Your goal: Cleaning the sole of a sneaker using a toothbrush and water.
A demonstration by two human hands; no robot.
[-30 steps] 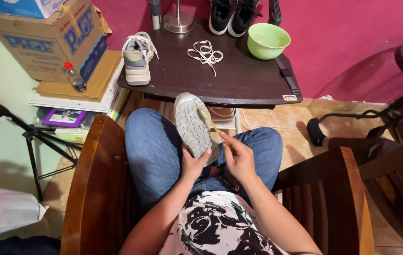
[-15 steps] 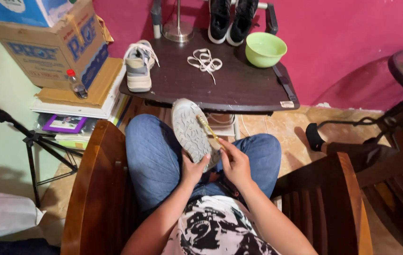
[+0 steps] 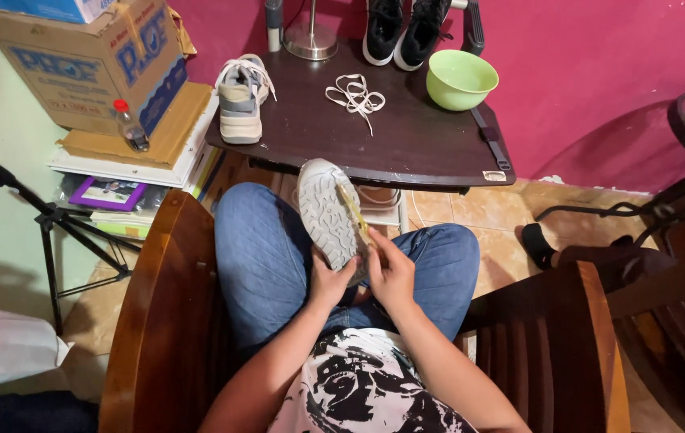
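Head camera shows the left hand (image 3: 328, 281) gripping the heel of a grey sneaker (image 3: 328, 216) sole-up above the lap, while the right hand (image 3: 391, 273) pinches a thin yellow brush (image 3: 352, 210) against the sole, and pressing hard could make the shoe slip out.

My arms are bare from the elbow down, no sleeves, watch or rings on my left hand (image 3: 328, 282) or right hand (image 3: 391, 274). I'm in a white T-shirt (image 3: 366, 385) with a bold black abstract print, at the bottom centre of the frame. Blue denim jeans (image 3: 258, 256) cover both legs mid-frame, faded medium wash with faint creasing over the thighs and knees.
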